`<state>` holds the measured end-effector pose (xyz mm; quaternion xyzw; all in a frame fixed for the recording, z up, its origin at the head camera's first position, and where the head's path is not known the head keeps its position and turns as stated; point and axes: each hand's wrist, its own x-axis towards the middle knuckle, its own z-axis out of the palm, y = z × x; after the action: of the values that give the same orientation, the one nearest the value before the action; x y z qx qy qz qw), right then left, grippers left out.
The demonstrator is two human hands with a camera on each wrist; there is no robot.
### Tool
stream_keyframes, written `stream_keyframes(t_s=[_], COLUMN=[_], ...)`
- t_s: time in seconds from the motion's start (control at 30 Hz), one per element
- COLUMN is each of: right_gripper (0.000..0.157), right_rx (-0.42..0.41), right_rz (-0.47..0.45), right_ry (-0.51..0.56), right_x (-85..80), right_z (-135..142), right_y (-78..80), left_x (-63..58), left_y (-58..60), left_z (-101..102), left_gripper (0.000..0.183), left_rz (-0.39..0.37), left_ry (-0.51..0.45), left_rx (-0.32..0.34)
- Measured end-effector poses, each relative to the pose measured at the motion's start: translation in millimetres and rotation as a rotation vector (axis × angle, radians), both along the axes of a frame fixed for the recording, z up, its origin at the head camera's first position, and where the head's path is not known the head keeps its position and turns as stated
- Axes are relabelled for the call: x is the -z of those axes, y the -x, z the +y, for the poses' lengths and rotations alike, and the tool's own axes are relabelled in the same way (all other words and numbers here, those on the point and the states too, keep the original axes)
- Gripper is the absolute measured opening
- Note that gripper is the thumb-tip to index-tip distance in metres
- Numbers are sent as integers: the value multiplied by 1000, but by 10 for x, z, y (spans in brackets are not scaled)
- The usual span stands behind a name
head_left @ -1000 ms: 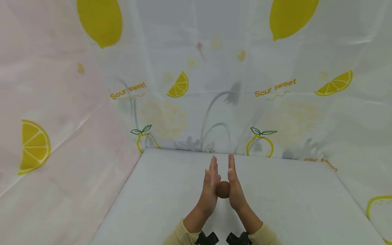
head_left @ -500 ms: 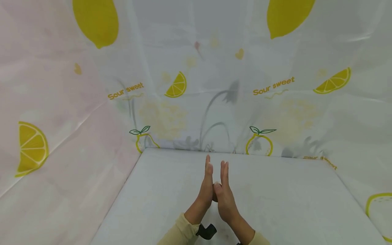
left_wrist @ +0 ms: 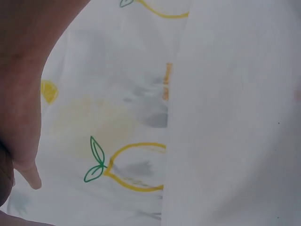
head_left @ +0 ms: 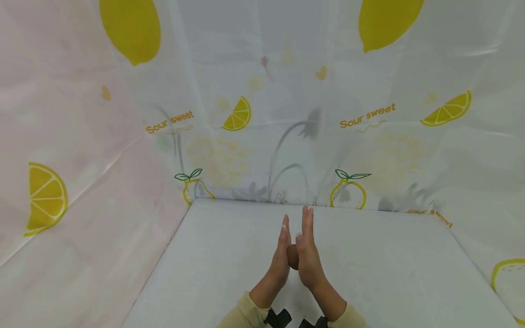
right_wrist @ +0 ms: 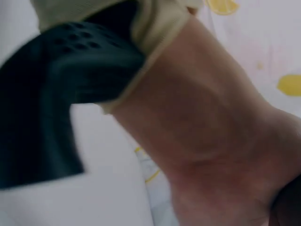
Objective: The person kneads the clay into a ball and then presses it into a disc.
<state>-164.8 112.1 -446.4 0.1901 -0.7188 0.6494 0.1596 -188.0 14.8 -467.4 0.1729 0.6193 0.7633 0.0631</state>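
Note:
A smooth brown ball sits between the two palms, above the white tabletop. My left hand presses against its left side, fingers straight and pointing forward and up. From the other side my right hand lies flat to the ball, its fingers also extended, and covers part of it in the head view. At the left edge of the left wrist view, a dark piece of the ball shows beside a palm. The right wrist view is filled by a bare wrist, with the ball cut off at the lower right.
A white tabletop spreads under both hands. Behind it and to the left hangs a pale sheet printed with lemons. Beige sleeves cover the forearms, and a black wrist camera mount sticks out beneath each wrist.
The palms have slid against each other around the ball. My right hand went left and back, then forward and right again; my left hand shifted the opposite way. The ball shows less than at first.

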Motion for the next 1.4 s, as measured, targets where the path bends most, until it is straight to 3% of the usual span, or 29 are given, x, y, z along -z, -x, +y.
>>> stream_keyframes(t_s=[0.3, 0.57, 0.67, 0.8, 1.1, 1.23, 1.4], right_gripper=[63, 64, 62, 60, 66, 67, 66], right_rx=[-4, 12, 10, 8, 55, 45, 49], right_rz=[-38, -67, -60, -65, -41, -4, 31], right_ry=[78, 78, 49, -10, -41, -38, -15], right_x=[-3, 126, 198, 295, 273, 215, 100], right_z=[166, 230, 178, 71, -43, -80, -63], right_y=[189, 281, 240, 165, 27, -41, -71], left_x=[-41, -130, -163, -186, -161, -137, -94], left_y=[-108, -130, -89, -34, 107, 168, 148], left_z=[12, -55, -85, -111, -51, -53, -17], left_gripper=[71, 77, 75, 72, 78, 78, 76], left_rz=[17, 113, 143, 166, 68, 28, 1], left_ry=[-54, -81, -95, -114, -43, -61, -74], left_rx=[155, 238, 213, 123, -21, -36, -7])
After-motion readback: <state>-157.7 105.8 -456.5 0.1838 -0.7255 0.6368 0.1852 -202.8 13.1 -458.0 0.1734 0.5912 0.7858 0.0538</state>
